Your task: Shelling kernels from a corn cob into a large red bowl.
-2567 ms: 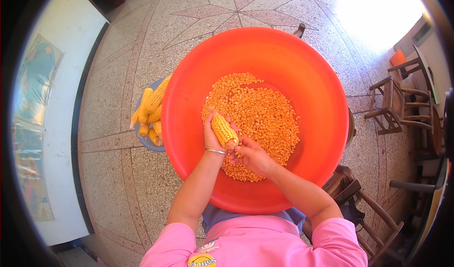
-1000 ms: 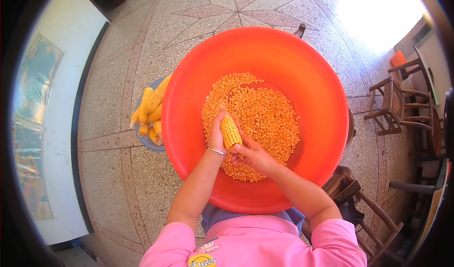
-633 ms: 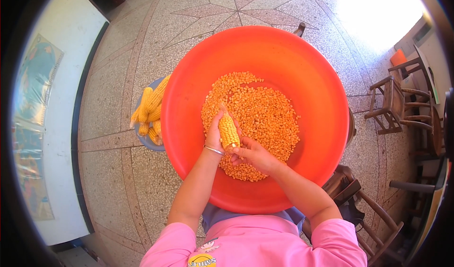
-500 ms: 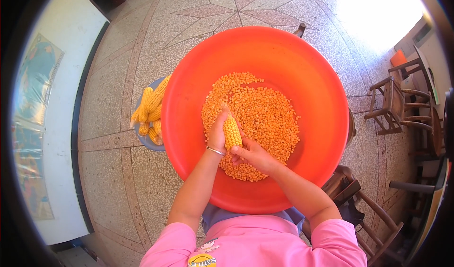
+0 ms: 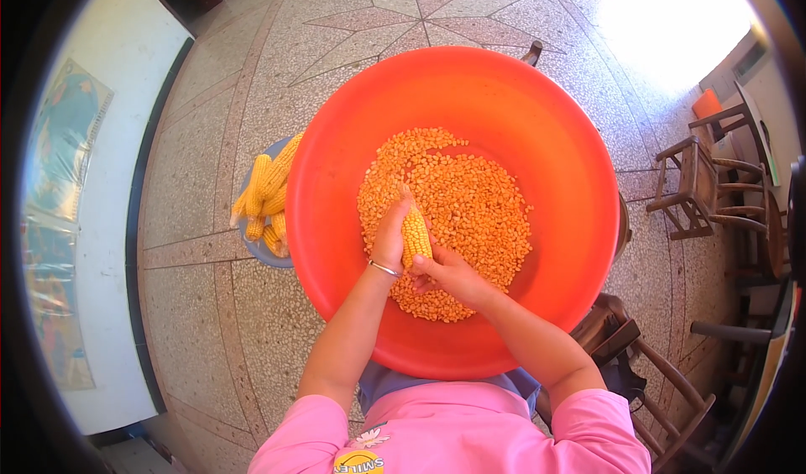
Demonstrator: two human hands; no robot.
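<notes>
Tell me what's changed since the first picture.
The held corn ear has shifted slightly right and turned more upright in view, your left hand moving right with it. Your right hand is still at its lower end. The loose kernels, red tub and yellow ears in the blue container look unchanged.

Large orange-red basin [image 5: 554,138]: loose corn kernels [image 5: 474,209] across bottom. Blue dish [image 5: 259,252] alongside: corn cobs [image 5: 267,187] piled.

Head view, left lens of worn pair. Wide fisheye, steep downward look from above near edge of red basin [image 5: 453,96], facing its far edge. Close: full rim in frame, mid-picture. Forearms [image 5: 344,340] enter low. Wall [image 5: 107,247] left, bowed at border.
</notes>
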